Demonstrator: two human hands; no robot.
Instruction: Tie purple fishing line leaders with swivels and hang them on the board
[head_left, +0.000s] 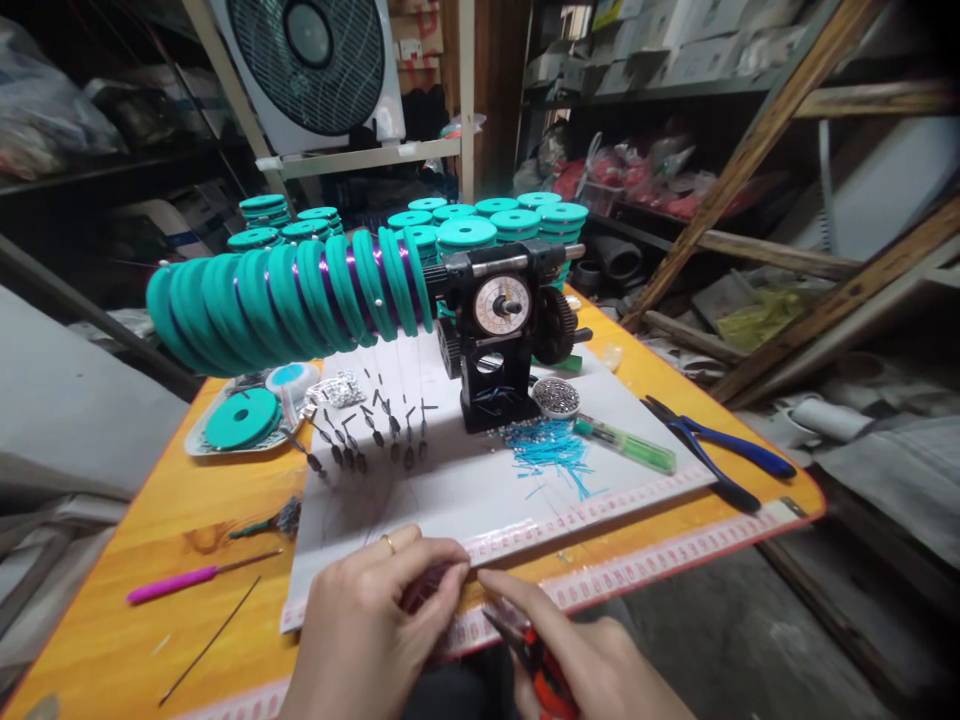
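Both hands worked at the near edge of the table (135, 520). On the left hand (367, 625), which wore a ring, the fingers curled down with thumb and fingertips pinched together on something small and dark red, too hidden to name. Beside it, the right hand (592, 665) gripped red-handled pliers (536, 660), whose tips pointed toward the left fingertips; whether they touched could not be told.

Just beyond the hands lay a white sheet (465, 480) edged with a printed ruler strip. On it stood a black winder (499, 335) with a round dial, and a long row of teal spools (289, 295) ran out leftward from its shaft. Under the spools a row of small dark weights (367, 435) hung on thin lines. Cut blue strands (551, 450) lay near the winder's base, next to a small round dish of beads (556, 396) and a green lighter (630, 447). Blue-handled pliers (720, 455) rested at the table's right, a pink hook tool (187, 578) at its left. More teal spools stood stacked behind (495, 220).
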